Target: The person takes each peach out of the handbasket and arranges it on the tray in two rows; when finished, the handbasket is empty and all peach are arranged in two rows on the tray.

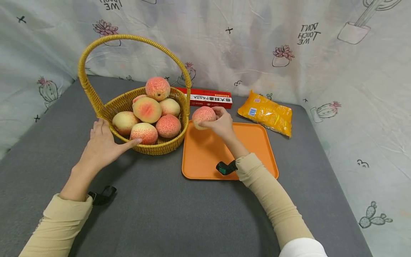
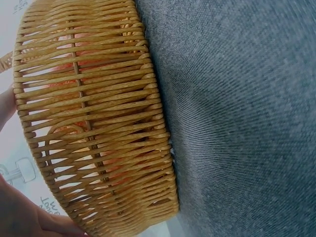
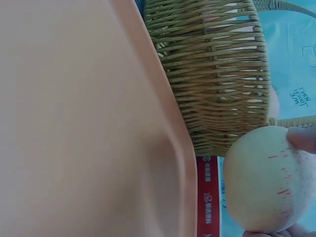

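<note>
In the head view my right hand (image 1: 222, 123) holds a pink and cream peach (image 1: 204, 117) between thumb and fingers, above the far left corner of an orange tray (image 1: 229, 175). The right wrist view shows that peach (image 3: 269, 180) up close, apart from the tray (image 3: 89, 118). A yellow wicker basket (image 1: 157, 149) with a tall arched handle holds several peaches (image 1: 147, 109). My left hand (image 1: 102, 144) rests at the basket's near left rim, thumb and fingers spread along it. In the left wrist view the basket's woven side (image 2: 98, 113) hides most of the fruit.
Behind the tray lies a red pasta box (image 1: 210, 98), partly hidden by the basket. An orange-yellow snack bag (image 1: 266, 113) lies at the tray's far right. Grey cloth (image 1: 154, 210) covers the table, and a printed curtain (image 1: 250, 46) hangs behind it.
</note>
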`<state>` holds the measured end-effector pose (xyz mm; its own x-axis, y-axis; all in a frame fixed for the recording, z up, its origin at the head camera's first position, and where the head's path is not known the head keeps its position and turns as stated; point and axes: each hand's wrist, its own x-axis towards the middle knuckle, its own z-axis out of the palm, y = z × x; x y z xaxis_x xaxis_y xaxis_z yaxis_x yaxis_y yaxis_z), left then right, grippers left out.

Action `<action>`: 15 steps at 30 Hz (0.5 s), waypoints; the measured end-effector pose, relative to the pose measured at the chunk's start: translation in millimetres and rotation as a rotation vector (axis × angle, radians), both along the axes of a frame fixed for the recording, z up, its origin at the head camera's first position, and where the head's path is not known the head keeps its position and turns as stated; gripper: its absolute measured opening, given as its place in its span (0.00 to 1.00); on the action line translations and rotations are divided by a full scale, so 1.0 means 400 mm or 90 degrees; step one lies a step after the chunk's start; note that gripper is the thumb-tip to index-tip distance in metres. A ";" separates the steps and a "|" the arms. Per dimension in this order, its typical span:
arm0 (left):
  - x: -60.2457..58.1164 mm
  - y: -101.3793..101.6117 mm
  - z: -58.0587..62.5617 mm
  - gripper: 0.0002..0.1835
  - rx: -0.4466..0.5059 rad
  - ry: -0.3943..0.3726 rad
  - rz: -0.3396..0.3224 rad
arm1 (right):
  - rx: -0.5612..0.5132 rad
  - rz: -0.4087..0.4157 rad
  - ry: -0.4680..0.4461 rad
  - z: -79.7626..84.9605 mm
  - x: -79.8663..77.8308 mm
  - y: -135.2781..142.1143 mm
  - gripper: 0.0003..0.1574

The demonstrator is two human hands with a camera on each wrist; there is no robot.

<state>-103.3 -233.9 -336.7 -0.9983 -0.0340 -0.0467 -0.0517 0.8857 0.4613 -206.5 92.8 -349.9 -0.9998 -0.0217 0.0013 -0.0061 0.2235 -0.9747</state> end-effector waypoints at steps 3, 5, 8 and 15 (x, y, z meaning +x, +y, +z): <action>0.000 -0.001 0.002 0.68 -0.001 -0.002 -0.001 | 0.029 -0.011 -0.024 -0.007 -0.009 -0.014 0.41; 0.002 0.000 0.003 0.68 0.001 -0.008 -0.002 | 0.045 -0.017 -0.036 -0.013 -0.015 -0.022 0.41; 0.003 0.001 0.005 0.68 0.003 -0.011 -0.001 | 0.058 -0.020 -0.049 -0.024 -0.024 -0.034 0.40; 0.001 0.002 0.008 0.68 0.003 -0.013 0.003 | 0.121 0.056 -0.027 -0.038 -0.028 -0.035 0.40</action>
<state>-103.0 -233.2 -333.6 -0.9970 -0.0384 -0.0668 -0.0651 0.8833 0.4642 -217.8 78.7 -365.0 -0.9931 -0.1043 -0.0535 0.0069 0.4031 -0.9151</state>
